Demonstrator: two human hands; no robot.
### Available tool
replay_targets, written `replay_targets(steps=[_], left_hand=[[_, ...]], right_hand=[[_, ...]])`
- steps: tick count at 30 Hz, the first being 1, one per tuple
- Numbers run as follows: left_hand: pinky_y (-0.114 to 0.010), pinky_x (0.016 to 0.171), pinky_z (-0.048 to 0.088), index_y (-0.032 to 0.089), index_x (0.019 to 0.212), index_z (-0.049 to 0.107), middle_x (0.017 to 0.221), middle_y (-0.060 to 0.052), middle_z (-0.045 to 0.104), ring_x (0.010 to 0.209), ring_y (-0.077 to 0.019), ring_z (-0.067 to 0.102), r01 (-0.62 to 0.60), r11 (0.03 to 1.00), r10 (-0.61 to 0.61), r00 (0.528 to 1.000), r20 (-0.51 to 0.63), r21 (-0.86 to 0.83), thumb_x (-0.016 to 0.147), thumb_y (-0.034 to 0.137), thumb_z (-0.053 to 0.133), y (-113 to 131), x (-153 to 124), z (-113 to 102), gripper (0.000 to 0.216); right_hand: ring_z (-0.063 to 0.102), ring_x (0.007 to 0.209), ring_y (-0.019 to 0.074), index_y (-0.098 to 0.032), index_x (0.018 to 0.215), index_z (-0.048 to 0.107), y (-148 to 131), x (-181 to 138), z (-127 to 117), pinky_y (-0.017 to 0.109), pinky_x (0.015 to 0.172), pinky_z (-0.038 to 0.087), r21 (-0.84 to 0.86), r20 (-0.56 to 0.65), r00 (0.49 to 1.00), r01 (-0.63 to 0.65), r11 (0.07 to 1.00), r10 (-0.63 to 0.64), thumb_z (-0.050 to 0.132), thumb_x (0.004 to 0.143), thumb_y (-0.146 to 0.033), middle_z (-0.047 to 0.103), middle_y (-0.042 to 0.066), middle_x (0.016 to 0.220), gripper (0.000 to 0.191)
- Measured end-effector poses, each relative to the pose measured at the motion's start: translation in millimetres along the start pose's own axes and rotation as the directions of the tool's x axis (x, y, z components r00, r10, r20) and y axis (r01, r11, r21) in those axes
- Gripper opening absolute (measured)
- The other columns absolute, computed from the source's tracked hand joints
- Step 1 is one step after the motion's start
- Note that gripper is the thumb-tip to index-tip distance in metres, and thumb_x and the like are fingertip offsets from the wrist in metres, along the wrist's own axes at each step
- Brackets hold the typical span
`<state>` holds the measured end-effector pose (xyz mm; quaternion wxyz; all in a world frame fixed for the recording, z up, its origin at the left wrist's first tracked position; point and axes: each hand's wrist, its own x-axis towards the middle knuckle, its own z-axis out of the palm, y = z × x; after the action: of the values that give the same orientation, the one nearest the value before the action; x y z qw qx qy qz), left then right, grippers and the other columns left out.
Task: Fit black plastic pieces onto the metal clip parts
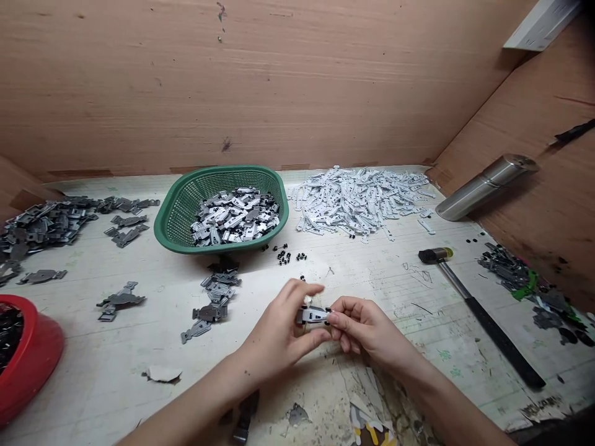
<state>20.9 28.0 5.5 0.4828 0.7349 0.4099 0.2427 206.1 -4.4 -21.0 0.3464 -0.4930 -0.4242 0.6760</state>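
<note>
A small white toy car chassis with black wheels at its ends lies between my two hands. My right hand pinches its right end between thumb and fingers. My left hand is around the left end, its thumb below and its index finger stretched out above, spread apart. Whether the left palm touches the chassis I cannot tell. Beyond the hands, several small black wheel pieces lie loose before a green basket, which holds many white assembled pieces.
White plastic parts are heaped at the back. Grey chassis parts lie at the left, beside a red container of black pieces. A hammer rests on the right, near a steel flask and mixed scraps.
</note>
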Motion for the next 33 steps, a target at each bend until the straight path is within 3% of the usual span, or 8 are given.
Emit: replay_targets(steps=[3, 12, 16, 19, 22, 33], left_hand=[[-0.023, 0.066, 0.042, 0.021, 0.102, 0.055, 0.097, -0.006, 0.056, 0.082, -0.0167, 0.054, -0.077, 0.993, 0.067, 0.992, 0.111, 0.09, 0.076, 0.031, 0.06, -4, 1, 2, 0.028], [-0.022, 0.062, 0.039, 0.017, 0.085, 0.055, 0.081, -0.002, 0.06, 0.071, -0.0133, 0.054, -0.06, 0.996, 0.05, 0.986, 0.161, 0.062, 0.077, 0.025, 0.057, -5, 2, 1, 0.012], [-0.022, 0.061, 0.042, 0.018, 0.09, 0.052, 0.083, -0.003, 0.06, 0.074, -0.0142, 0.055, 0.111, 0.987, -0.097, 0.988, 0.116, -0.12, 0.078, 0.027, 0.056, -2, 1, 7, 0.017], [-0.025, 0.065, 0.045, 0.02, 0.101, 0.042, 0.077, 0.0, 0.059, 0.071, -0.0134, 0.057, 0.291, 0.875, -0.286, 0.955, 0.073, -0.387, 0.077, 0.027, 0.058, 0, 1, 12, 0.029], [-0.026, 0.068, 0.045, 0.02, 0.095, 0.041, 0.073, 0.001, 0.06, 0.071, -0.0126, 0.058, 0.355, 0.726, -0.344, 0.929, 0.137, -0.589, 0.077, 0.024, 0.059, -2, 1, 14, 0.027], [-0.024, 0.07, 0.042, 0.013, 0.085, 0.052, 0.076, -0.002, 0.059, 0.071, -0.0111, 0.055, 0.42, 0.452, -0.406, 0.882, 0.238, -0.787, 0.075, 0.013, 0.055, -6, 0, 20, 0.011]], right_hand=[[0.044, 0.04, 0.0034, -0.014, 0.073, 0.054, 1, 0, 3, 0.015, 0.036, 0.026, 0.074, 0.009, 0.999, -0.031, 0.997, 0.031, 0.064, 0.075, -0.043, 0.056, -0.003, 0.056, 0.031], [0.05, 0.042, 0.0041, -0.013, 0.07, 0.053, 7, 0, 6, 0.013, 0.036, 0.032, 0.176, 0.132, 0.988, -0.107, 0.978, 0.085, 0.067, 0.074, -0.039, 0.06, 0.0, 0.057, 0.03], [0.05, 0.043, 0.0041, -0.013, 0.072, 0.053, 4, 1, 6, 0.013, 0.037, 0.034, 0.188, 0.1, 0.994, -0.061, 0.98, 0.042, 0.065, 0.076, -0.039, 0.059, 0.0, 0.059, 0.029], [0.051, 0.047, 0.0051, -0.013, 0.076, 0.055, 1, 1, 8, 0.015, 0.041, 0.039, 0.186, 0.032, 0.999, 0.036, 0.982, -0.043, 0.062, 0.078, -0.039, 0.059, 0.0, 0.063, 0.027], [0.053, 0.051, 0.0063, -0.014, 0.08, 0.055, 1, 0, 9, 0.017, 0.046, 0.042, 0.19, 0.023, 0.995, 0.094, 0.977, -0.1, 0.06, 0.081, -0.038, 0.059, 0.001, 0.067, 0.025], [0.05, 0.059, 0.0065, -0.015, 0.084, 0.054, 4, -2, 15, 0.019, 0.056, 0.042, 0.162, 0.005, 0.978, 0.207, 0.965, -0.211, 0.057, 0.084, -0.032, 0.054, -0.002, 0.069, 0.017]])
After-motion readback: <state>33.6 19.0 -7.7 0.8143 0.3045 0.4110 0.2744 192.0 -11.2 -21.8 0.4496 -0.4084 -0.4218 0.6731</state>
